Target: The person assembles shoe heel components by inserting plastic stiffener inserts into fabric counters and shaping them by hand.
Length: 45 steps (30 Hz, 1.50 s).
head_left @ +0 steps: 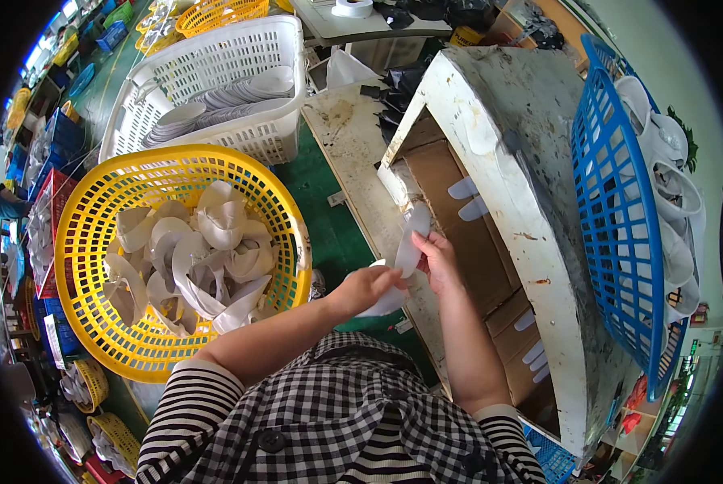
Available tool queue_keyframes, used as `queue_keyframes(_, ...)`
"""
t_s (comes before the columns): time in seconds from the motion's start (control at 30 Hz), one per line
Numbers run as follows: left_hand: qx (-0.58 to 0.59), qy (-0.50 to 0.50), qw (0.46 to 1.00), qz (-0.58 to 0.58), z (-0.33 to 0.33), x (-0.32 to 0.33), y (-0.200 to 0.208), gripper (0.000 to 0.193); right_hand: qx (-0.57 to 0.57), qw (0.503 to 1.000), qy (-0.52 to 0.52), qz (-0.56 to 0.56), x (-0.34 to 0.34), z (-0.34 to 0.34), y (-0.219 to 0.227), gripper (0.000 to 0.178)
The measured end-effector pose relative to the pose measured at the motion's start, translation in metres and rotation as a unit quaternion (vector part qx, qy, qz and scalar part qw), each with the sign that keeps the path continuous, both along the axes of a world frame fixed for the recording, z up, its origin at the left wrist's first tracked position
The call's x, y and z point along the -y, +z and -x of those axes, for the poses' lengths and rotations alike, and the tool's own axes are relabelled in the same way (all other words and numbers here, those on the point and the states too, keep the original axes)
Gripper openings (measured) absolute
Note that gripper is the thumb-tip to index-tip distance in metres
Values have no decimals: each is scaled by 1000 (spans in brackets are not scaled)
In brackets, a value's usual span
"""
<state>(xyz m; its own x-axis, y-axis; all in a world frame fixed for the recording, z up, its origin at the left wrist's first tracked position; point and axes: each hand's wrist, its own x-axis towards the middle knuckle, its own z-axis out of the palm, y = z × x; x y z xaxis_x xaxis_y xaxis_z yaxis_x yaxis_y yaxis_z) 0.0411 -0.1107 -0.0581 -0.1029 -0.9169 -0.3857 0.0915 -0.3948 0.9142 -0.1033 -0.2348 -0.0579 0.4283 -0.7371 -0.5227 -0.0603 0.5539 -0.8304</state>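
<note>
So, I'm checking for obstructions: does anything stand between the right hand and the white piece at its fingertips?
Nothing visible: the right hand touches the long white piece directly. The left hand is near its lower end.

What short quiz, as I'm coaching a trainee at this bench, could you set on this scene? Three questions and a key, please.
1. What does the right hand hold?
(a) a brush
(b) a pale piece
(c) scissors

2. True or false: a blue basket stands to the right of both hands.

3. What colour is the basket in which the nested pieces lie in neat rows?

Key:
1. (b)
2. True
3. White; the white basket is behind the yellow basket full of jumbled pieces.
</note>
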Motion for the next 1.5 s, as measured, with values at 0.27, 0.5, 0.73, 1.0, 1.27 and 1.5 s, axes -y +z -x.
queue_keyframes(0.27,-169,105,970,-137,10,-76,-25,65,158,986,-44,8,-55,38,44,27)
queue_keyframes(0.5,-398,111,890,-193,29,-87,-14,36,120,990,16,70,-107,65,61,42)
queue_keyframes(0.73,-145,92,985,-27,50,-73,43,24,102,975,21,196,-144,79,81,42)
queue_keyframes(1.0,-96,54,993,52,69,-85,77,26,21,935,14,355,-157,91,97,33)
queue_keyframes(1.27,-223,99,970,-10,79,-89,88,16,20,939,6,344,-159,102,102,41)
queue_keyframes(1.5,-225,116,967,-7,80,-93,91,16,16,944,-5,330,-160,99,99,43)
